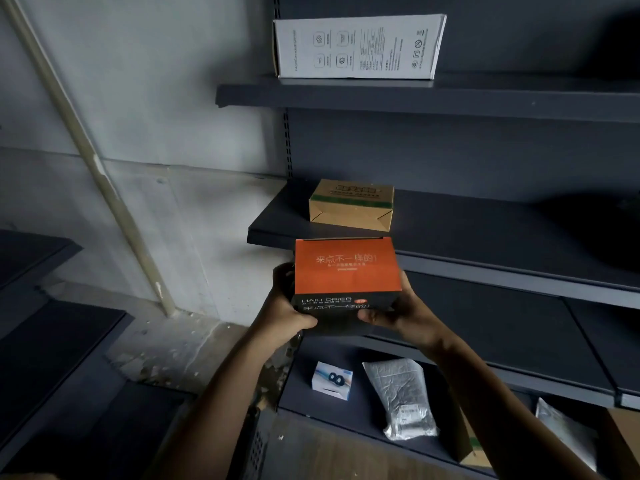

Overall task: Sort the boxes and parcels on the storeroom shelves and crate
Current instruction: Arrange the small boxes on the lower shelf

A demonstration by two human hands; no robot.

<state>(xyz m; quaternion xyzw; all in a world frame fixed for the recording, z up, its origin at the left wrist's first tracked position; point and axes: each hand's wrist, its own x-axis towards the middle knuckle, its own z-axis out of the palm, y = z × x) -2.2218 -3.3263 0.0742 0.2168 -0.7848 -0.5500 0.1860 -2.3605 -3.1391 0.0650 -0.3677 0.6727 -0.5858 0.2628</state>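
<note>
At the left edge of the frame stand low dark shelves. Beside them a pale pipe slants down the bare grey concrete wall to a stained, flaking floor.

At centre, the left hand and right hand hold an orange-topped hair drier box in the air, just in front of the middle shelf. The fingers of both are clamped on its sides, with the thumbs on the dark near face.

Behind it, a kraft box sits on that shelf's left end. Above, a white printed box lies on the top shelf.

Below, on the bottom shelf, a small white-and-blue box lies left of a silver parcel. Another wrapped parcel shows at lower right.
</note>
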